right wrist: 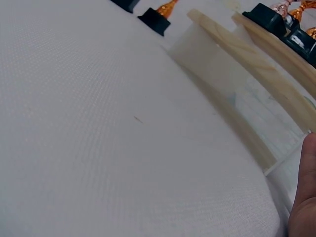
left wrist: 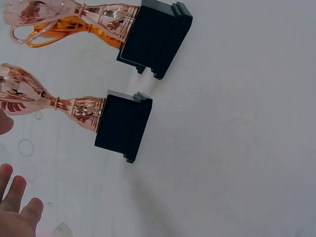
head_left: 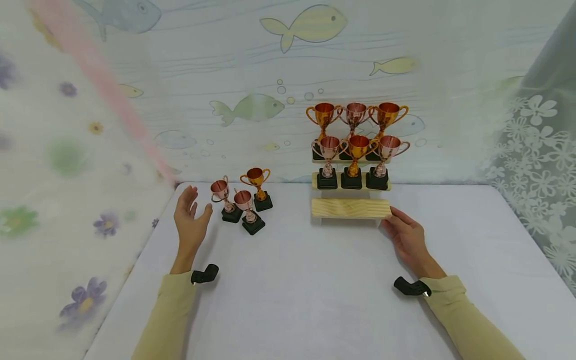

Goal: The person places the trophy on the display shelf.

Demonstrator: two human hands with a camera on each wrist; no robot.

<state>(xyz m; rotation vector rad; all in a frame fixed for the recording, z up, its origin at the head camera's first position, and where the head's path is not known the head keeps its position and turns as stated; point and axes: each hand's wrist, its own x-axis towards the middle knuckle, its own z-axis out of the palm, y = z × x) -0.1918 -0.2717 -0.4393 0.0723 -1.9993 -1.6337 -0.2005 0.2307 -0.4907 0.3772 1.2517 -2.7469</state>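
Observation:
My left hand [head_left: 191, 225] is raised with fingers and thumb spread, left of three small trophy cups. Nearest it stands a rose-gold trophy [head_left: 231, 214] on a black base; in the left wrist view the thumb is close to this trophy's cup [left wrist: 19, 91]. Another rose-gold trophy [head_left: 253, 223] and a gold trophy [head_left: 262, 200] stand just right of it. With my right hand [head_left: 407, 237] I hold the right end of a stepped display stand [head_left: 351, 209] with wooden boards and clear sides. In the right wrist view the thumb [right wrist: 307, 168] lies along that side.
Several gold and rose-gold trophies [head_left: 352, 178] stand in two rows on the stand's upper boards; its lowest board is bare. A white cloth [head_left: 292, 280] covers the table. A fish-patterned curtain [head_left: 252, 60] hangs behind, with a flowered sheet [head_left: 81, 200] at left.

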